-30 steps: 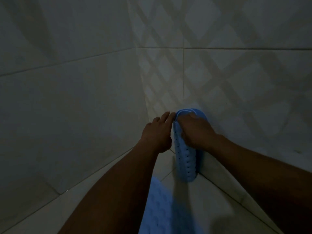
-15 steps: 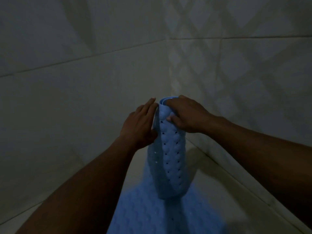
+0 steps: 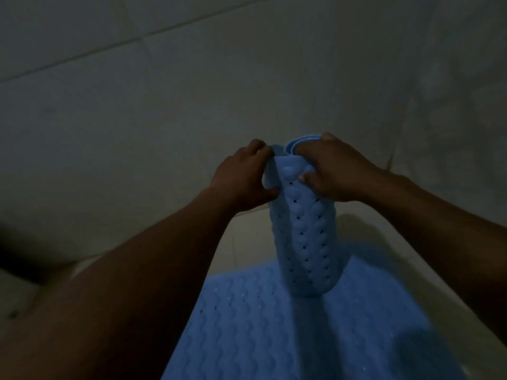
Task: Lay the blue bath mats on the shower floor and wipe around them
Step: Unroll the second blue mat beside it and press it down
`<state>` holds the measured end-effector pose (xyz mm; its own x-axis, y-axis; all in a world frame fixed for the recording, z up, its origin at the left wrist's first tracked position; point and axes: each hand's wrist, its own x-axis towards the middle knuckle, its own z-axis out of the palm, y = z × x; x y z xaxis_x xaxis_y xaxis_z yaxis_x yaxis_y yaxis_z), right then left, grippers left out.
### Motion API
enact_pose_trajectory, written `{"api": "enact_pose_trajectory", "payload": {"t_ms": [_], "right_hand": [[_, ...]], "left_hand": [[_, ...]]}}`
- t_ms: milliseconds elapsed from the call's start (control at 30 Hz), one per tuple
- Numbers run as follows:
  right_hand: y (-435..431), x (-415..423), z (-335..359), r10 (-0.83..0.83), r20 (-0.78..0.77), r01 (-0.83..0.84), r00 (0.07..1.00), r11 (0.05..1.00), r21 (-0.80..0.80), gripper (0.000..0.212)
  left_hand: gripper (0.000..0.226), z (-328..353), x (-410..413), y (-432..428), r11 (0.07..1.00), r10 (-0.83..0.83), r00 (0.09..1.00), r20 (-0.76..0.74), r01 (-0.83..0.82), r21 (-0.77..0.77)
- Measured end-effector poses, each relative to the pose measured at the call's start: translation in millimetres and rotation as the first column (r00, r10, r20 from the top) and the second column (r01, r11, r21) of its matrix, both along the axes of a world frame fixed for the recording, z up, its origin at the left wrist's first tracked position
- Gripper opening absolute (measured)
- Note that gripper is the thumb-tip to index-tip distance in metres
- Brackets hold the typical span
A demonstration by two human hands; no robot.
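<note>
A rolled blue bath mat with bumps and small holes hangs upright in the middle of the view. My left hand pinches its loose outer edge at the top left. My right hand grips the top of the roll, fingers over the rim. Below it a second blue bath mat lies flat on the shower floor, and the roll's lower end hovers over or touches its far edge; I cannot tell which.
Tiled walls close in on the left and the right, meeting in a corner behind my hands. Pale floor tile shows left of and beyond the flat mat. The light is dim.
The view has swung left and down. The roll has come away from the right wall and over the flat mat. My left hand went from resting beside the roll to pinching its edge.
</note>
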<state>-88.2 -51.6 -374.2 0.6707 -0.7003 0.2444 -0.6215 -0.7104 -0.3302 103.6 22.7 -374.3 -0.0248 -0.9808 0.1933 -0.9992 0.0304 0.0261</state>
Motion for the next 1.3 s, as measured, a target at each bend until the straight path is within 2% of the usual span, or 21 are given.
{"api": "enact_pose_trajectory", "payload": {"t_ms": [200, 333, 400, 533, 633, 800, 1033, 1133, 1300], "right_hand": [[-6.6, 5.8, 13.0, 0.114, -0.122, -0.109, 0.986, 0.993, 0.045, 0.043], [-4.0, -13.0, 7.3, 0.08, -0.144, -0.074, 0.986, 0.996, 0.044, 0.045], [-0.3, -15.2, 2.8, 0.048, -0.124, -0.046, 0.991, 0.999, 0.014, 0.049], [28.7, -15.3, 4.9, -0.005, -0.133, -0.002, 0.991, 0.999, -0.052, 0.045], [67.3, -14.0, 6.6, -0.048, -0.18, 0.039, 0.982, 0.998, -0.053, 0.043], [132.2, -5.3, 10.5, -0.102, -0.319, 0.077, 0.942, 0.993, -0.089, 0.042], [195.6, 13.3, -8.1, -0.112, -0.391, 0.019, 0.914, 0.972, -0.235, 0.032], [210.5, 11.5, -16.7, -0.109, -0.398, -0.001, 0.911, 0.964, -0.267, 0.03], [236.5, 5.9, -33.6, -0.121, -0.356, -0.016, 0.927, 0.933, -0.359, 0.031]], "left_hand": [[0.059, 2.0, 3.0, 25.7, 0.995, 0.037, 0.999, 0.034, -0.034, -0.09], [0.056, -6.6, -9.9, 22.1, 0.994, -0.017, 0.998, 0.067, 0.024, -0.107], [0.055, -19.1, -18.2, 24.0, 0.988, -0.004, 1.0, 0.027, 0.008, -0.156], [0.053, -29.1, -24.5, 52.3, 0.972, -0.025, 1.0, -0.01, 0.022, -0.235], [0.052, -20.6, -18.1, 79.2, 0.979, -0.063, 0.998, 0.001, 0.062, -0.196], [0.04, -20.6, -9.8, 132.5, 0.997, -0.065, 0.998, 0.019, 0.065, -0.038], [0.031, -59.3, 4.5, 192.4, 0.999, -0.034, 0.998, 0.044, 0.035, -0.014], [0.029, -65.2, 7.7, 206.3, 0.999, -0.038, 0.996, 0.079, 0.037, 0.016], [0.029, -88.1, -0.7, 236.4, 0.999, 0.052, 0.998, -0.031, -0.052, 0.014]]}}
